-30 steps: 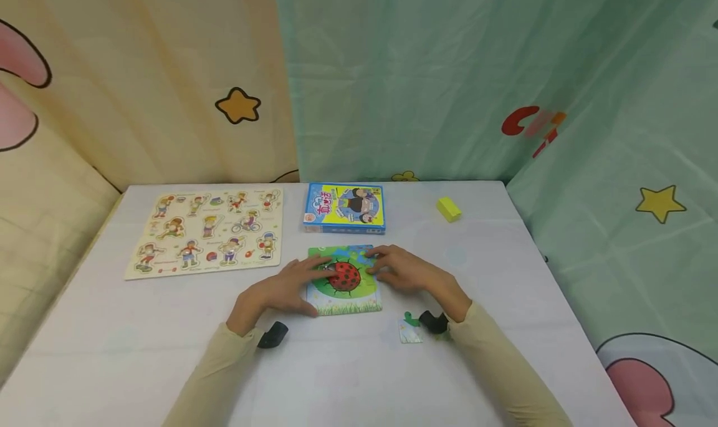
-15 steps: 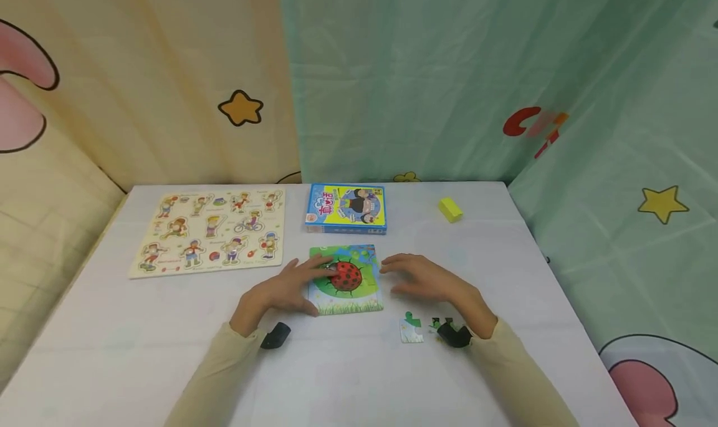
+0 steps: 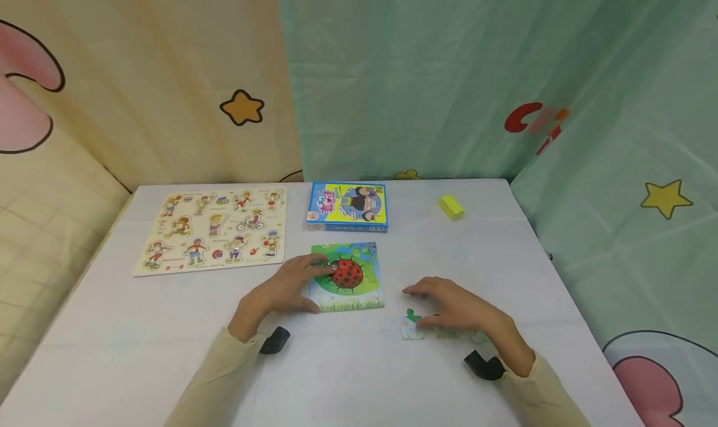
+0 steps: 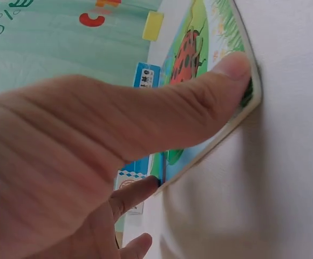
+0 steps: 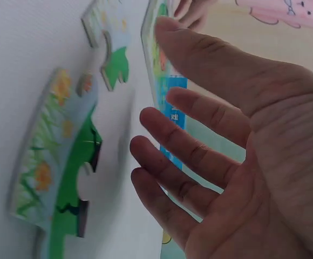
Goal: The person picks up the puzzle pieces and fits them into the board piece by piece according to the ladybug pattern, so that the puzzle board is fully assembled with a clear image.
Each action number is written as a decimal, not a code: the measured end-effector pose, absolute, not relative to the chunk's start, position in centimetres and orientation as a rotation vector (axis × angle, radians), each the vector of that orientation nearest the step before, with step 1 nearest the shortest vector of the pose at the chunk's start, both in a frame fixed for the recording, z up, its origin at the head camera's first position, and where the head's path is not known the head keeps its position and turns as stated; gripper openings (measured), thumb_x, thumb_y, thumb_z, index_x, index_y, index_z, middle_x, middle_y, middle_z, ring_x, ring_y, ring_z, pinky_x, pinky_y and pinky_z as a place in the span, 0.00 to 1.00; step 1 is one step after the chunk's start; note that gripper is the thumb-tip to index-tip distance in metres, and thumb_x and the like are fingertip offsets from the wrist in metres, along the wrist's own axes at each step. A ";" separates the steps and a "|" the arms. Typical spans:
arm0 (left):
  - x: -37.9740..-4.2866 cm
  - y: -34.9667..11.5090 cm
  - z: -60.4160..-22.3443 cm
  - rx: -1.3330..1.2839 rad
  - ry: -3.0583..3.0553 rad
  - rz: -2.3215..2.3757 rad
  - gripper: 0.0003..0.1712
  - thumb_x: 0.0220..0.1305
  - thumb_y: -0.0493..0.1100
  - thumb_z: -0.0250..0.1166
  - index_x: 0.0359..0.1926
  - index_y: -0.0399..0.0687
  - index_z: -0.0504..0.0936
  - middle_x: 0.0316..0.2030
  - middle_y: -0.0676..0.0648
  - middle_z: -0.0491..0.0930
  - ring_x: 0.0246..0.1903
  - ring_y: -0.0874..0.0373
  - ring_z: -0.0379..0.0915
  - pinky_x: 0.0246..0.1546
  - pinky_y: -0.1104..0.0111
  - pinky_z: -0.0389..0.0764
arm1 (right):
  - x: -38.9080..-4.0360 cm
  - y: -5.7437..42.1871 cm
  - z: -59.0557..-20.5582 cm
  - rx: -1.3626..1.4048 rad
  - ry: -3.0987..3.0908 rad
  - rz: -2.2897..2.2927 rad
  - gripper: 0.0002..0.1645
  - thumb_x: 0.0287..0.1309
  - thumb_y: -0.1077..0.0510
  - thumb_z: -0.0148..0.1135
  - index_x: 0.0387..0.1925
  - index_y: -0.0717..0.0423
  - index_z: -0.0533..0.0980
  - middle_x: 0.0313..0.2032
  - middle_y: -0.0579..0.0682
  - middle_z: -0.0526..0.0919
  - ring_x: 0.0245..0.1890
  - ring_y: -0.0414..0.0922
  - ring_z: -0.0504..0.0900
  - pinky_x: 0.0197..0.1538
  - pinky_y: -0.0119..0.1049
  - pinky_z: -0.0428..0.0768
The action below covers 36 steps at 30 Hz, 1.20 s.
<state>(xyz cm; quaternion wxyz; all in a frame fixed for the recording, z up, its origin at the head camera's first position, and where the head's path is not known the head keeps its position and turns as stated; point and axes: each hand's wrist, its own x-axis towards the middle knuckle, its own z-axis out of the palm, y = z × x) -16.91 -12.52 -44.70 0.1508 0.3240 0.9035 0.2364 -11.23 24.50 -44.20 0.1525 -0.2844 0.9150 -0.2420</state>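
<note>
A square ladybug jigsaw puzzle (image 3: 353,297) lies flat on the white table. My left hand (image 3: 280,288) rests at its left side. In the left wrist view the thumb (image 4: 199,108) lies across a corner of the puzzle, and one fingertip touches near another corner. My right hand (image 3: 460,305) hovers to the right of the puzzle with spread, slightly bent fingers, holding nothing. Beneath it are loose puzzle pieces: one grass-and-flower piece with a green tab (image 5: 116,67), and a larger one with orange flowers (image 5: 43,162). In the head view the hand partly covers them.
Behind the puzzle sits a blue and yellow box (image 3: 348,207). A wooden board with sports figures (image 3: 196,229) lies at the back left. The small yellow block (image 3: 451,207) is at the back right. Curtains hang along the table's far side.
My right hand has left the puzzle's right edge and moved right and toward me, over the loose pieces. My left hand has stayed at the puzzle's left side.
</note>
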 end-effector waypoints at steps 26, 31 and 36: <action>-17.0 -14.6 -45.5 0.874 2.495 0.791 0.43 0.52 0.43 0.77 0.69 0.46 0.72 0.74 0.41 0.61 0.74 0.36 0.54 0.72 0.41 0.58 | -8.6 24.0 -45.2 -0.751 2.722 -0.583 0.31 0.53 0.52 0.75 0.59 0.52 0.78 0.49 0.41 0.81 0.46 0.38 0.74 0.51 0.38 0.79; -17.0 -14.6 -45.5 0.857 2.479 0.812 0.42 0.52 0.44 0.78 0.68 0.47 0.73 0.74 0.42 0.61 0.74 0.37 0.53 0.73 0.41 0.57 | -8.7 24.0 -45.4 -0.782 2.725 -0.595 0.27 0.53 0.53 0.75 0.56 0.50 0.81 0.48 0.39 0.81 0.45 0.36 0.74 0.49 0.36 0.79; -17.2 -14.5 -45.6 0.836 2.479 0.814 0.40 0.52 0.48 0.78 0.67 0.48 0.75 0.75 0.43 0.61 0.74 0.37 0.53 0.73 0.41 0.57 | -8.8 24.0 -45.7 -0.855 2.731 -0.612 0.23 0.53 0.53 0.75 0.53 0.48 0.83 0.47 0.38 0.81 0.44 0.36 0.74 0.48 0.34 0.79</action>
